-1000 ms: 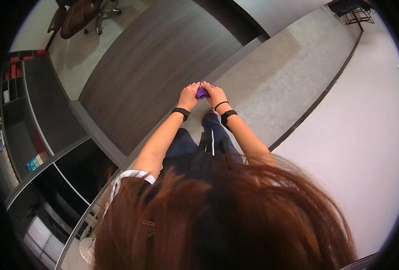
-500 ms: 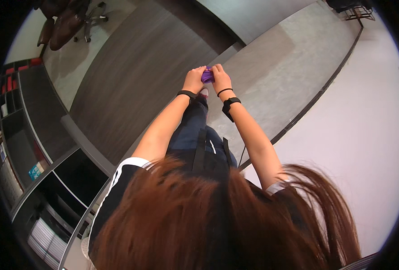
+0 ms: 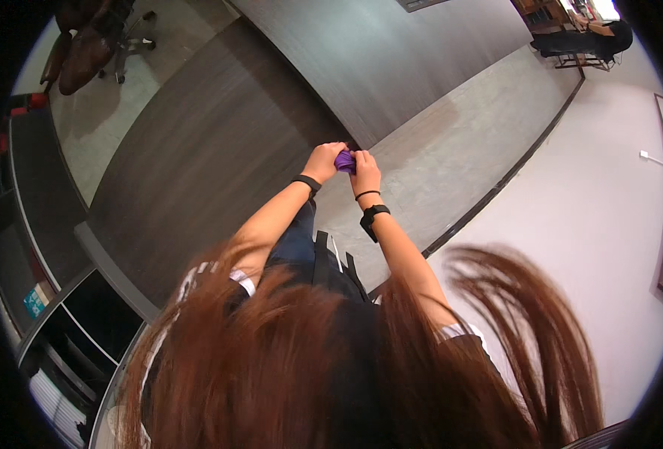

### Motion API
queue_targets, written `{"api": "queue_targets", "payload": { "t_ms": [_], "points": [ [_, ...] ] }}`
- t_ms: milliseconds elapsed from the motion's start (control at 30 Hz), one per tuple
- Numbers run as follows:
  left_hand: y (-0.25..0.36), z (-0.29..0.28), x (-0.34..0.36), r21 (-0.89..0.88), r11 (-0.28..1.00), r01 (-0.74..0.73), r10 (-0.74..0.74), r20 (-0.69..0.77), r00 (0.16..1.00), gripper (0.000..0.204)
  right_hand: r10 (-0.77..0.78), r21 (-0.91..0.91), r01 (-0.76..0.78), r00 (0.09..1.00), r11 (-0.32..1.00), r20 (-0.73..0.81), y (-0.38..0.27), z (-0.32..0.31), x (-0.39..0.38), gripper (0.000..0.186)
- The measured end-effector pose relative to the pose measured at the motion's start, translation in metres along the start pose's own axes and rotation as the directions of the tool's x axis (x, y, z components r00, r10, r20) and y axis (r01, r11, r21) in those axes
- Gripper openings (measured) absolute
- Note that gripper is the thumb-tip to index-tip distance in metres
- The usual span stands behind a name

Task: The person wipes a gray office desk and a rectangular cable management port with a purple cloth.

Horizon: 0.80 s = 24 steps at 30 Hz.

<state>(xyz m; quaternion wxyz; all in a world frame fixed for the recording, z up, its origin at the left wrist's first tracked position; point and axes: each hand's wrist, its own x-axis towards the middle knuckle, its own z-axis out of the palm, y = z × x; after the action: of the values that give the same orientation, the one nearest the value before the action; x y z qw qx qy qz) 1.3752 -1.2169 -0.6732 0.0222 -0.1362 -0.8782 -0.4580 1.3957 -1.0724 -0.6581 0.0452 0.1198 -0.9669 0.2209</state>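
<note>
Both arms stretch out ahead, holding a small bunched, glossy purple thing (image 3: pixel 344 162) that looks like thin folded cloth or film; its exact kind is unclear. My left hand (image 3: pixel 321 162) is closed on its left side, fingers curled over the top. On the other side, my right hand (image 3: pixel 366 172) pinches it between thumb and fingers. The hands nearly meet, with purple showing between them. A dark band sits on my left wrist, a thin cord and a black watch (image 3: pixel 372 221) on my right. Long hair hangs across the lower part of the view.
To the left runs a dark wood-grain desk (image 3: pixel 189 142), with a second grey panelled surface (image 3: pixel 391 52) ahead. A brown office chair (image 3: pixel 88 56) stands at the far left, near dark shelving (image 3: pixel 47 194). A white wall (image 3: pixel 563 224) rises on the right, and a dark chair (image 3: pixel 585 45) stands far right.
The view has tilted up, showing more of the far room and the right wall. My hands sit lower in the picture, still on the purple thing.
</note>
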Motion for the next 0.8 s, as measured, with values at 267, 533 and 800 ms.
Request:
{"api": "queue_targets", "payload": {
  "t_ms": [267,533,800],
  "points": [
    [0.04,-0.094,-0.02,-0.087,0.995,-0.048,0.07,0.271,0.96,0.019,0.005,0.242,-0.079,0.956,0.967,0.293,-0.058,-0.064,-0.003,0.027],
    [0.081,-0.153,-0.019,-0.028,0.99,-0.138,0.138,-0.007,0.99,0.044,-0.333,0.351,0.317,0.943,0.881,-0.016,-0.104,-0.107,0.055,0.037],
    [0.08,-0.088,-0.024,0.185,0.979,0.082,-0.086,0.014,0.996,0.066,-0.423,0.509,0.322,0.901,0.799,0.095,-0.035,-0.07,0.059,0.044]
  ]
}}
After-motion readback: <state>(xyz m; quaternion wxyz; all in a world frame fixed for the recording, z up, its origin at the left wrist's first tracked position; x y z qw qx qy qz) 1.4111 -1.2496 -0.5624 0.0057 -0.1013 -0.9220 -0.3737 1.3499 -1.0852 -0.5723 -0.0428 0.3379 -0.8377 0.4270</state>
